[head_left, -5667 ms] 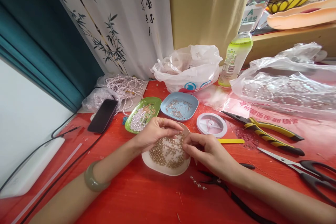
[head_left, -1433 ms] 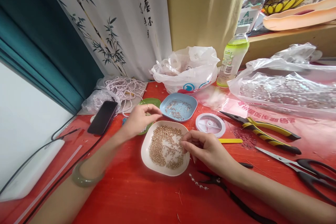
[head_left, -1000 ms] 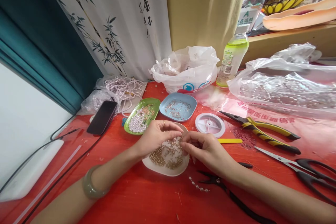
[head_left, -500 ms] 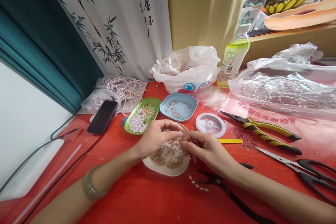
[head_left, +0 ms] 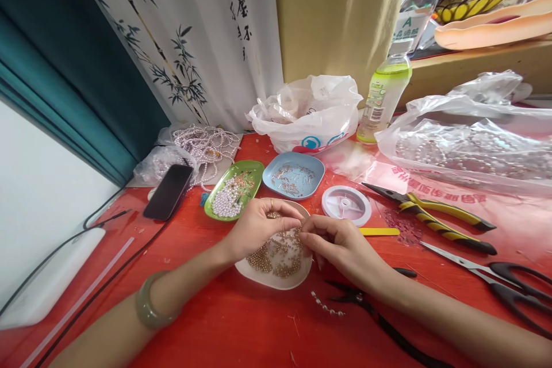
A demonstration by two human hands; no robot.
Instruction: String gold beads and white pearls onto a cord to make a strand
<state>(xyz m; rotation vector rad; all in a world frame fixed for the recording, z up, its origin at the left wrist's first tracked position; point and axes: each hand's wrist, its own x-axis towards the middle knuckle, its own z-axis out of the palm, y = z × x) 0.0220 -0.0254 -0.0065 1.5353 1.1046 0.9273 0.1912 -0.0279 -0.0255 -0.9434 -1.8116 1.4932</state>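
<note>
- The bare left hand (head_left: 264, 230) is over the white rounded dish (head_left: 276, 282), thumb and fingertips drawn nearly together; whether they pinch anything cannot be told.
- The bare right hand (head_left: 335, 241) meets it at the dish's right side, fingers curled to the thumb; anything held is too small to tell.
- Small round gold beads (head_left: 260, 260) lie in the dish, below the fingers.
- Behind sit a green oblong tray (head_left: 210, 211) of white and gold pieces and a blue rounded tray (head_left: 316, 185) of metallic pieces.

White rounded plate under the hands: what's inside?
Small round gold beads lie inside the white rounded plate. The left hand hides its upper-left part, the right hand some right edge; contents there can't be seen.
</note>
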